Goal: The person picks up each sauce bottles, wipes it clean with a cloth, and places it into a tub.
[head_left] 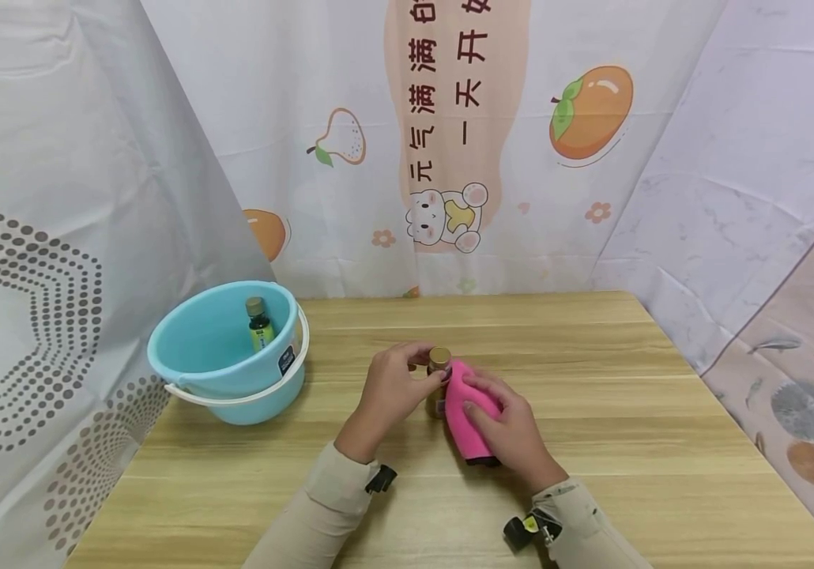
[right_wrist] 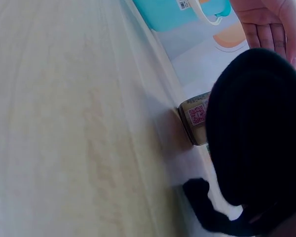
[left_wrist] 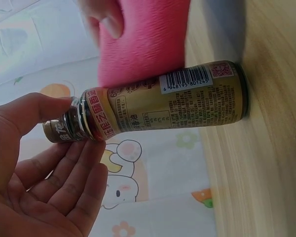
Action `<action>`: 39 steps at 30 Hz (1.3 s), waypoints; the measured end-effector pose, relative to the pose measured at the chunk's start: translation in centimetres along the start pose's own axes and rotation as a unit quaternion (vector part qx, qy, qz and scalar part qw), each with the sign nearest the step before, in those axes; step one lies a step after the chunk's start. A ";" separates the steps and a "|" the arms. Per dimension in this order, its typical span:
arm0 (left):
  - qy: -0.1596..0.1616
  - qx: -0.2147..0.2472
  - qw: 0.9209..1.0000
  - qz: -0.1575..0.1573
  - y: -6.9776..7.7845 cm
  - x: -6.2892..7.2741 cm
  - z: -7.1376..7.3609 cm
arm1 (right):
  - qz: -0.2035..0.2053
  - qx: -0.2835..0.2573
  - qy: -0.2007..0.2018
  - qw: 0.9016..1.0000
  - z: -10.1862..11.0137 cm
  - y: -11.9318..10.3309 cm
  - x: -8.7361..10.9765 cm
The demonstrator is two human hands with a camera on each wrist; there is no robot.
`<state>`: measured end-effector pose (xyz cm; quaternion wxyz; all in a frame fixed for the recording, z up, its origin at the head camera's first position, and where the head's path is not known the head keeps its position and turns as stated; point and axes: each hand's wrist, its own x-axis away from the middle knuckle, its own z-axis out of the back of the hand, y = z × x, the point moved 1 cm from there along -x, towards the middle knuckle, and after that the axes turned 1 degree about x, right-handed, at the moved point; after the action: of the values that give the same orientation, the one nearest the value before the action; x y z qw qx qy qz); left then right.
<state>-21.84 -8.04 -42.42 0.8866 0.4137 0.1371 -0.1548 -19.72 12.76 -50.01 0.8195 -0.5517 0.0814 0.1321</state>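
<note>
A glass bottle of sesame oil with a gold cap and gold label stands upright on the wooden table. My left hand holds it at the neck, thumb on one side and fingertips on the other. In my right hand I grip a pink fuzzy item with a black end. Its pink side lies against the bottle's label in the left wrist view. The right wrist view shows the black end as a large oval, hiding most of the bottle behind it.
On the left of the wooden table is a light blue bucket with a white handle. Inside it leans a dark bottle with a gold cap and yellow-green label. A printed curtain hangs behind the table.
</note>
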 end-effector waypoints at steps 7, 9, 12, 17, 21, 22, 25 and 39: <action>-0.003 -0.004 1.000 -0.002 0.1 0.0 0.0 | -0.043 0.028 -0.011 0.999 -0.2 0.4 0.0; -0.006 -0.004 1.000 -0.002 0.2 0.0 0.1 | -0.051 0.038 -0.016 0.998 -0.2 0.5 -0.1; -0.012 0.000 1.000 -0.003 0.2 0.1 0.2 | -0.055 0.050 -0.023 0.997 -0.2 0.6 0.0; -0.019 -0.009 1.000 0.002 0.1 0.1 0.2 | -0.056 0.058 -0.026 0.996 -0.3 0.6 0.0; -0.012 -0.042 0.999 0.005 0.3 0.1 0.2 | -0.060 0.059 -0.025 0.996 -0.3 0.5 0.0; -0.008 -0.050 0.999 0.006 0.3 0.2 0.1 | -0.059 0.060 -0.025 0.996 -0.3 0.5 0.0; 0.007 -0.057 0.998 0.004 0.4 0.2 0.0 | -0.054 0.060 -0.024 0.996 -0.3 0.6 0.1; 0.024 -0.006 0.999 0.023 0.1 0.1 -0.1 | 0.015 0.042 0.009 0.999 -0.2 0.2 0.0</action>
<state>-21.78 -7.90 -42.49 0.8889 0.4149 0.1496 -0.1239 -19.76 12.66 -50.29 0.8389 -0.5171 0.1024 0.1358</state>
